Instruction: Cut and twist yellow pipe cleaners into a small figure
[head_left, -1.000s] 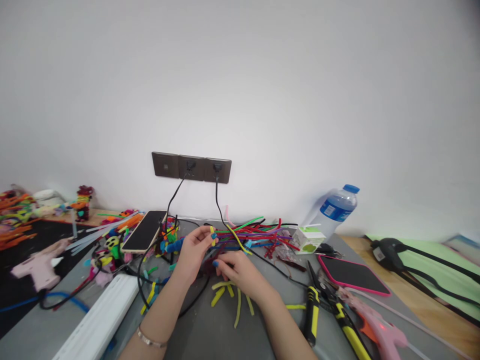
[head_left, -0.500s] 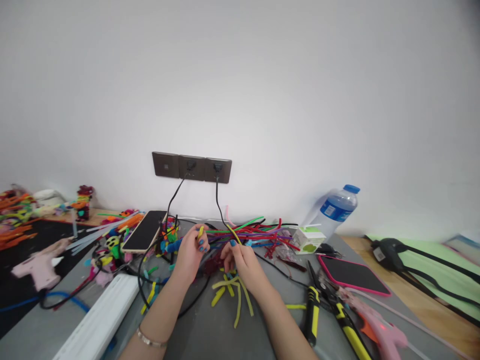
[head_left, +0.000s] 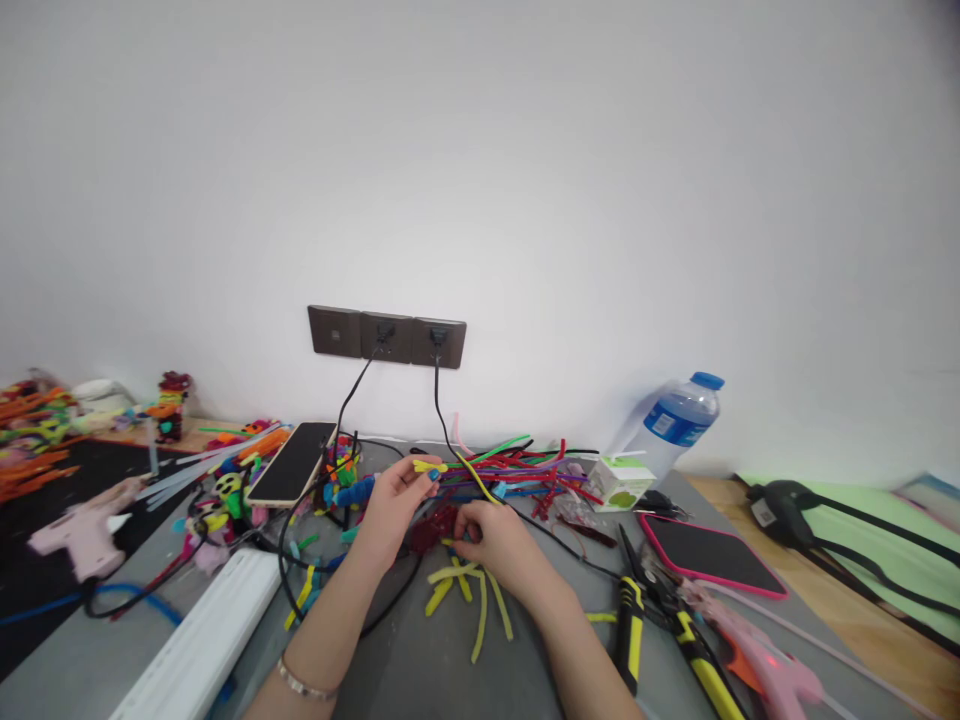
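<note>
My left hand (head_left: 396, 508) is closed in a pinch on a short folded yellow pipe cleaner piece (head_left: 430, 467), which sticks out above the thumb and fingertips. Lower and to the right, my right hand (head_left: 495, 542) reaches down to the grey table with its fingers pinched together. A bit of yellow pipe cleaner (head_left: 448, 542) shows at these fingertips; the grip itself is partly hidden. Just below lie several cut yellow pipe cleaner pieces (head_left: 480, 615), some pale and some brighter. Behind both hands spreads a heap of long coloured pipe cleaners (head_left: 525, 465).
At right lie yellow-black pliers (head_left: 628, 630), scissors (head_left: 701, 650), a pink glue gun (head_left: 776, 665) and a pink-edged phone (head_left: 712, 553). A water bottle (head_left: 682, 415) leans by a small box (head_left: 621, 482). At left are a white power strip (head_left: 202, 635), another phone (head_left: 294, 463) and a glue gun (head_left: 82, 535).
My left hand has turned, bringing the yellow piece up and right at its fingertips. My right hand has lowered, its fingers now closing at the cut yellow pieces.
</note>
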